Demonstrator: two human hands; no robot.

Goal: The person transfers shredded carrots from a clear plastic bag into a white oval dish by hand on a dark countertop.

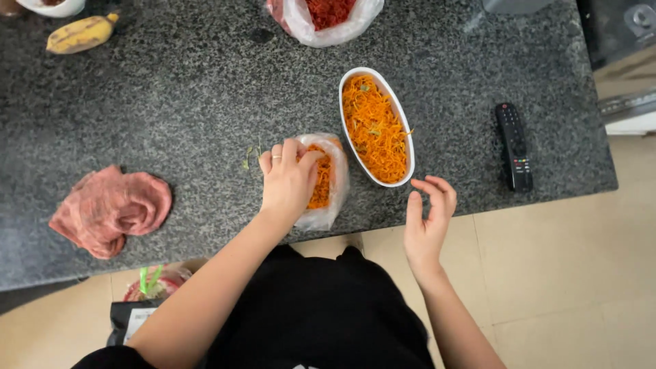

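One left hand (pixel 287 179) inside plastic bag (pixel 326 183) of orange shreds

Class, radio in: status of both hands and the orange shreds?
Left hand in the small plastic bag of orange shreds. Right hand open, empty, beside the white oval dish. Nothing between them.

Home kitchen, seen from above.
Speckled granite tabletop (pixel 205 89) bearing a white oval dish (pixel 407 143) of shredded orange food, a banana (pixel 80 34) near its far left corner, a remote control (pixel 514 146), a crumpled pink cloth (pixel 109 210); tiled floor (pixel 547 273) below.
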